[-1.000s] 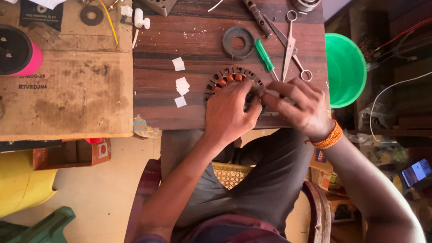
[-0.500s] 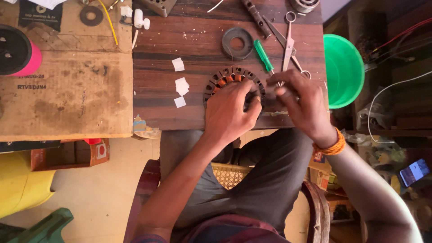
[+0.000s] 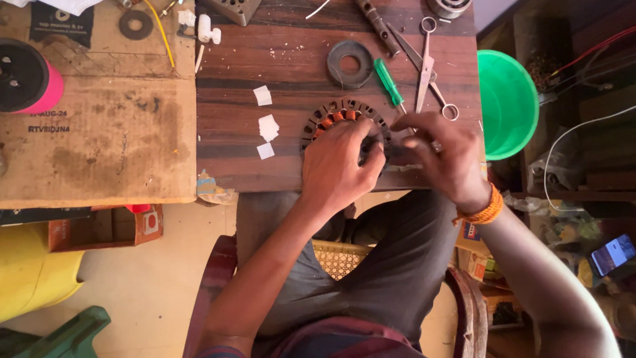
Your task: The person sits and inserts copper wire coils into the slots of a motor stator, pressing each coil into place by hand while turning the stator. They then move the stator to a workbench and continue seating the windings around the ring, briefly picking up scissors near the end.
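- Since a second ago, right hand (image 3: 440, 156) has slid slightly up toward 12 o'clock, its fingertips now close under the screwdriver tip; left hand (image 3: 341, 162) has stayed curled over the stator.
- Round stator (image 3: 334, 118), with copper-coloured windings in dark slotted laminations, lies on the wooden table (image 3: 291, 59) near its front edge, at the centre of the view; its 6 o'clock half is hidden under the left hand.
- Left hand's fingers are bent and pressed together onto the stator's lower right rim; right hand's fingertips are pinched together at the stator's 3 o'clock side, on something too small to make out.
- Green-handled screwdriver (image 3: 389, 81) lies at 1 o'clock of the stator; scissors (image 3: 427, 66) just beyond it; a dark ring (image 3: 351, 63) at 12 o'clock.
- White paper scraps (image 3: 267, 126) lie at 9 o'clock of the stator; a green bowl (image 3: 510, 99) sits at 3 o'clock, off the table edge.
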